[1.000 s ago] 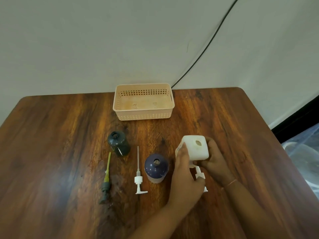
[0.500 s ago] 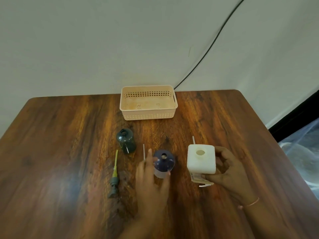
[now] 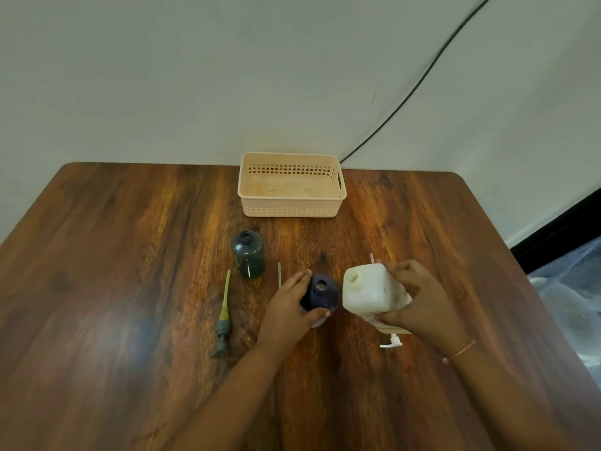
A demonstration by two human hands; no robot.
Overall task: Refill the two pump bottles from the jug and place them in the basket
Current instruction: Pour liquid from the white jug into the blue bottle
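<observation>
My right hand (image 3: 419, 297) grips the white square jug (image 3: 369, 289), which leans left with its open mouth toward the dark blue bottle (image 3: 322, 292). My left hand (image 3: 287, 309) wraps that open blue bottle from the left. A dark green bottle (image 3: 247, 254) stands open further back and left. The green pump (image 3: 223, 320) lies to the left of my left hand. A white pump's tube (image 3: 279, 274) shows behind my left hand, the rest hidden. Another white pump (image 3: 391, 342) lies under the jug. The peach basket (image 3: 291, 211) sits at the table's far edge with nothing in it.
Everything rests on a brown wooden table (image 3: 113, 288) set against a pale wall. A black cable (image 3: 406, 96) runs down the wall behind the basket. The table's right edge drops off toward a dark strip and clear plastic on the floor.
My left hand left the jug, moved left and closed around the blue bottle. My right hand lifted the jug off the pump and tilted its mouth leftward toward that bottle.
</observation>
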